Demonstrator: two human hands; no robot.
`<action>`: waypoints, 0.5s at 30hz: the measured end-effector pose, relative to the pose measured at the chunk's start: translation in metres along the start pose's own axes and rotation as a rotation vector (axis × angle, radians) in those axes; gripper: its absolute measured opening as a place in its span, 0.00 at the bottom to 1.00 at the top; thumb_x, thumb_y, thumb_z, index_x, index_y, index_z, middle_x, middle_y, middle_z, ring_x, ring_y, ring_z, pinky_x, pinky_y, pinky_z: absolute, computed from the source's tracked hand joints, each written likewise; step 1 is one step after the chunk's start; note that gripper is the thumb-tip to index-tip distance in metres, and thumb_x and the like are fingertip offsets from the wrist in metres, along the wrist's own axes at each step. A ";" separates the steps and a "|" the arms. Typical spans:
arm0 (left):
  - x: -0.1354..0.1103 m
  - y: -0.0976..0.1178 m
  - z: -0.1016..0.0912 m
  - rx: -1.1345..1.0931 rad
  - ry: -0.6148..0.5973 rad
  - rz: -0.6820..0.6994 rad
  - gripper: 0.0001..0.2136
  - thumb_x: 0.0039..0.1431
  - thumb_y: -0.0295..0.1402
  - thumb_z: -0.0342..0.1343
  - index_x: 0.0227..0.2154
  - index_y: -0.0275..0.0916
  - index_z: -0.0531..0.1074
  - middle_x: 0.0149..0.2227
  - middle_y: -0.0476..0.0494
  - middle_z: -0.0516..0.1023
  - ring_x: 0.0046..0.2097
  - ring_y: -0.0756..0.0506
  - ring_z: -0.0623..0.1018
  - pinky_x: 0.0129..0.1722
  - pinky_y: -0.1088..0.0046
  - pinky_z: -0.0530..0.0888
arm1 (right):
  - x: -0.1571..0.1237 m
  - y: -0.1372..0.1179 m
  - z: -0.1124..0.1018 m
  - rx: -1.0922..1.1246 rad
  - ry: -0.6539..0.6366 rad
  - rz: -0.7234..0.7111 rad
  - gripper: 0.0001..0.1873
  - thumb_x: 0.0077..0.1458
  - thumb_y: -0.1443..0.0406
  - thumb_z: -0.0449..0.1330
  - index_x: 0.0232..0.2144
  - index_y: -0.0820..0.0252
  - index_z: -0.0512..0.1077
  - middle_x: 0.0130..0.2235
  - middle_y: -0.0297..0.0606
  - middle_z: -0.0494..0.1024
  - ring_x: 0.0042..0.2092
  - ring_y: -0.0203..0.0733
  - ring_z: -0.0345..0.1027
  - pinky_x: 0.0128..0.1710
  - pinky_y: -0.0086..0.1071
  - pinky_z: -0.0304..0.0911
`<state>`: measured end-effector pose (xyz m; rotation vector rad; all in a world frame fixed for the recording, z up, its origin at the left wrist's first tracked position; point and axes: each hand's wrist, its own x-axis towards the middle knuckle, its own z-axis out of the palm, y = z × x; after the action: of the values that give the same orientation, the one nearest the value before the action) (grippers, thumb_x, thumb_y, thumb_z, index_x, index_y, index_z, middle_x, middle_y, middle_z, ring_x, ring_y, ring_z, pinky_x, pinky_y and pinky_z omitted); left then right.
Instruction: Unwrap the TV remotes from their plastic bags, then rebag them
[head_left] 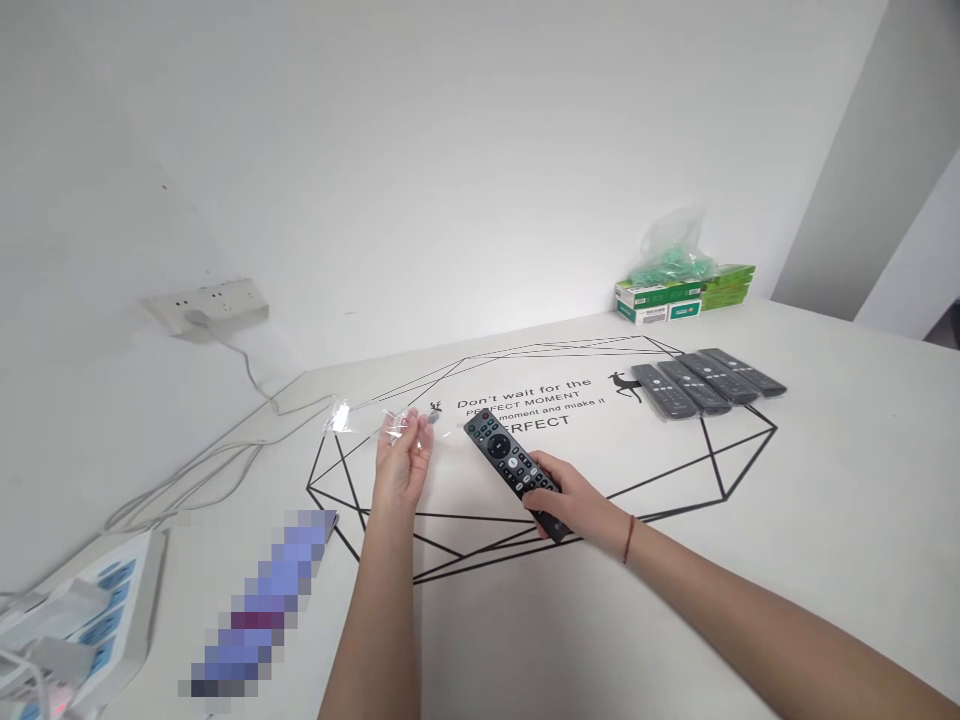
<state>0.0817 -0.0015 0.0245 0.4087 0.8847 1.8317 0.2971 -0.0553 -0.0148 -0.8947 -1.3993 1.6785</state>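
My right hand (562, 495) is closed around the lower part of a black remote control (504, 455), its buttons facing up and its top end pointing to the upper left. To the left, my left hand (403, 455) pinches a clear plastic sleeve (341, 415), which stretches out to the left and catches the light. The sleeve and the remote control are apart. Further right on the table, several dark remote controls (667, 390) lie side by side, with a greyish sheen over them.
Green and white boxes (656, 295) with a plastic bag (671, 250) on top stand against the wall. At left are a power strip (120, 620), cables (202, 470), a wall socket (214, 305) and a pixelated purple object (274, 590). The white table (840, 480) has printed black lines and lettering.
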 end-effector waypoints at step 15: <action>-0.003 -0.004 0.001 0.066 -0.103 -0.073 0.14 0.57 0.23 0.56 0.45 0.42 0.65 0.44 0.44 0.77 0.40 0.51 0.79 0.44 0.72 0.77 | 0.002 0.007 -0.001 -0.156 -0.031 -0.041 0.12 0.46 0.69 0.56 0.37 0.57 0.66 0.25 0.27 0.65 0.20 0.32 0.62 0.18 0.27 0.58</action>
<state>0.0864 -0.0027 0.0223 0.5015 0.8795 1.7024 0.2958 -0.0537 -0.0216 -0.9227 -1.5770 1.5751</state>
